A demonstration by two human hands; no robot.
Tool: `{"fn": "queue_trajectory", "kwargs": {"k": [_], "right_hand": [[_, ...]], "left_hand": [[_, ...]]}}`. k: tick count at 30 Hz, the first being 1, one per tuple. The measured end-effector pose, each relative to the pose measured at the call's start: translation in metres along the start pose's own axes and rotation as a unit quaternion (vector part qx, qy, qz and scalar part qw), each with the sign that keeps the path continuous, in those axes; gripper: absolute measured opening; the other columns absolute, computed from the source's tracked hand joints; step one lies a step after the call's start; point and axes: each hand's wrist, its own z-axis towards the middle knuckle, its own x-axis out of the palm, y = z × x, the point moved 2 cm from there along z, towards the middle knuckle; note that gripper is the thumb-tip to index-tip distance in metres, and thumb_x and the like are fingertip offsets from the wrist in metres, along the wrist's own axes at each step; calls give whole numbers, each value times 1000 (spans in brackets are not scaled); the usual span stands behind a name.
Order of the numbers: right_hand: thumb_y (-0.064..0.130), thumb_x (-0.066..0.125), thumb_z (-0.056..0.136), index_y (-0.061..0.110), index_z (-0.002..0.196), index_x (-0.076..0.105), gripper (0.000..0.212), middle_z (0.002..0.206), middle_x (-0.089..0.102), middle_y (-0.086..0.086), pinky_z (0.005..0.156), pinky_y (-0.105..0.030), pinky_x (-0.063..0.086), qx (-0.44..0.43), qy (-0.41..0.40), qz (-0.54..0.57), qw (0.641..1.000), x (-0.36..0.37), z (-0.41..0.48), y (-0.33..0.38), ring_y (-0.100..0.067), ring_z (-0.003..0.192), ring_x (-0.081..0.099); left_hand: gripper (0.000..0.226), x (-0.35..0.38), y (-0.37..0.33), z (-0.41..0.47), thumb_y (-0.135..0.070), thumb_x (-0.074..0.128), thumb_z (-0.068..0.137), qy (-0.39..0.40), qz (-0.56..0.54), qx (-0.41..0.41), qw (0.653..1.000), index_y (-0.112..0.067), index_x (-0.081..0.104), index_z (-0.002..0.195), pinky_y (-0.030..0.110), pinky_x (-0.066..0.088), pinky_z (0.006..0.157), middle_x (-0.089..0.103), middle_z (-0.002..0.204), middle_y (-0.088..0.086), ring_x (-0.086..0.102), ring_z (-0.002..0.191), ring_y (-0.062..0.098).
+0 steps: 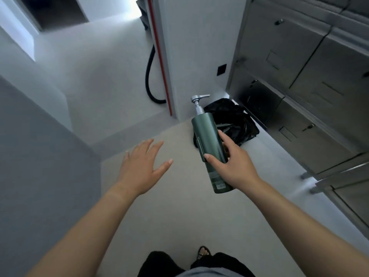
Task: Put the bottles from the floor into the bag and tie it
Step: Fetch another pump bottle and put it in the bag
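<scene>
The right hand (233,166) grasped a dark green pump bottle (209,144) above a crumpled black plastic bag (237,120); the left hand (139,166) hovered empty, fingers spread.

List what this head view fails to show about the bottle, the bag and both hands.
- Crumpled black plastic bag: its mouth and contents; the tall dark green pump bottle covers its left part.
- Bottle's label text: too small.
- Right hand fingers: mostly hidden behind the bottle.
- Left hand: palm faces away.
- Other bottles on the floor: none in view.
</scene>
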Motion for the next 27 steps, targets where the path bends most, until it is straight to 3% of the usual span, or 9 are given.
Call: {"fn": "queue_trajectory", "kwargs": {"k": [9, 14, 18, 22, 27], "right_hand": [[54, 63, 75, 43, 140, 24, 77, 127, 56, 9, 82, -20, 40, 40, -83, 4, 996, -21, 112, -9, -3, 103, 51], [55, 62, 75, 43, 141, 22, 78, 130, 54, 9, 87, -27, 45, 75, -146, -10, 986, -30, 179, -4, -10, 114, 52], [56, 61, 75, 44, 141, 20, 78, 133, 52, 9, 89, -26, 42, 104, -183, -22, 977, -35, 222, -3, -12, 118, 50], [55, 61, 76, 45, 140, 21, 77, 133, 52, 8, 83, -27, 43, 130, -224, -32, 965, -39, 251, -7, -15, 111, 53], [53, 63, 76, 44, 141, 22, 77, 134, 50, 9, 87, -30, 46, 145, -248, -26, 957, -51, 284, -16, -15, 113, 53]], "left_hand": [[69, -19, -27, 160, -65, 31, 84, 8, 27, 112, 993, -30, 25, 144, 59, 23, 111, 25, 154, 4, 23, 141, 22], [73, -39, -41, 264, -68, 27, 82, 16, 30, 185, 982, -29, 24, 145, 58, 21, 112, 23, 155, 5, 20, 143, 22], [73, -53, -52, 329, -68, 26, 82, 17, 42, 245, 968, -29, 25, 144, 58, 22, 111, 24, 154, 5, 21, 142, 22], [70, -56, -59, 377, -66, 29, 85, 37, 61, 278, 958, -29, 23, 144, 58, 24, 111, 22, 155, 5, 21, 142, 23], [70, -57, -68, 422, -65, 30, 86, 57, 55, 299, 951, -28, 22, 145, 56, 27, 110, 22, 155, 6, 22, 142, 25]]}}
